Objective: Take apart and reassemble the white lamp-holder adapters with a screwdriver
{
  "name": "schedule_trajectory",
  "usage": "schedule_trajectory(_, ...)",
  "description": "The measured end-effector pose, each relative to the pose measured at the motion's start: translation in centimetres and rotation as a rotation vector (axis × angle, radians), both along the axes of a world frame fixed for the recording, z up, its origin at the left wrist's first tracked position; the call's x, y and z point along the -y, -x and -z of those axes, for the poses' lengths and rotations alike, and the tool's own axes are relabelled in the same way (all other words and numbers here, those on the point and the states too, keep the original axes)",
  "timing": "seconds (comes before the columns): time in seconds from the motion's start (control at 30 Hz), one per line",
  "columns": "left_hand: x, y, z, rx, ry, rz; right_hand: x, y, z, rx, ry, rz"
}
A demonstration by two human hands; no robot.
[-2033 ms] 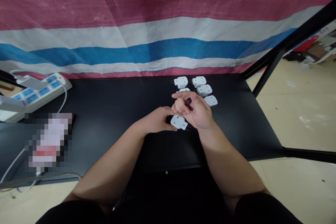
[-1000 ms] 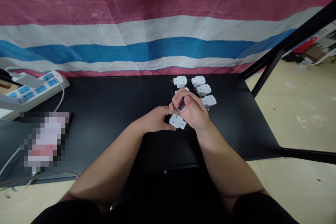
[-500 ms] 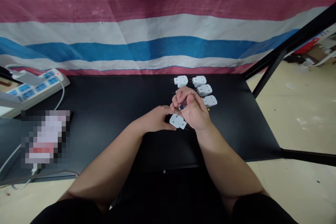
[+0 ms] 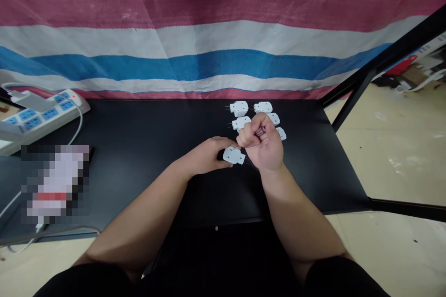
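Observation:
My left hand (image 4: 212, 157) is closed on the edge of a small white plastic housing (image 4: 234, 156), which has screw holes and thin metal wires out of its right end. My right hand (image 4: 266, 151) is curled round a screwdriver (image 4: 259, 132); a bit of handle shows between the fingers. Its thin shaft slants down to a hole at the housing's upper part. Most of the handle is hidden in my fist. Just beyond lie more white housings (image 4: 240, 108), several of them, partly covered by my right hand.
The black table (image 4: 139, 148) carries a white power strip (image 4: 45, 118) with a plugged-in charger at the left. In front of it lies a blurred-out phone (image 4: 59, 181) with a cable. A striped sheet (image 4: 209, 62) hangs behind; a black metal frame (image 4: 351, 97) stands at right.
My right hand has turned at the wrist and its fingers have curled tighter round the screwdriver. The housing in my left hand has shifted slightly up and left.

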State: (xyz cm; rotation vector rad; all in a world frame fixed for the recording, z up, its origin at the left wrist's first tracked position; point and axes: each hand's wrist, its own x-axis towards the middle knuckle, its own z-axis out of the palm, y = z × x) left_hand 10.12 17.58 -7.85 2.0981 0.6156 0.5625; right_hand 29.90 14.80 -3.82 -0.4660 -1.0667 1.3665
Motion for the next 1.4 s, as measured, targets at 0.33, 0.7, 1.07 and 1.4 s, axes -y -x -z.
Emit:
schedule_trajectory(0.33, 0.0, 0.0, 0.0, 0.027, -0.086, -0.063, 0.2, 0.5, -0.7, -0.064, 0.053, 0.168)
schedule_trajectory(0.7, -0.4, 0.0, 0.4, 0.015, -0.135, -0.153, 0.3, 1.5, 0.8, -0.042, -0.008, 0.016)
schedule_trajectory(1.07, -0.1, 0.1, 0.0, 0.023, -0.086, -0.115, 0.1, 1.4, 2.6, 0.204, -0.331, 0.182)
schedule_trajectory(1.4, 0.1, 0.0, 0.1, 0.05, -0.046, -0.099, 1.2, 1.2, 2.4, 0.537, -0.449, 0.581)
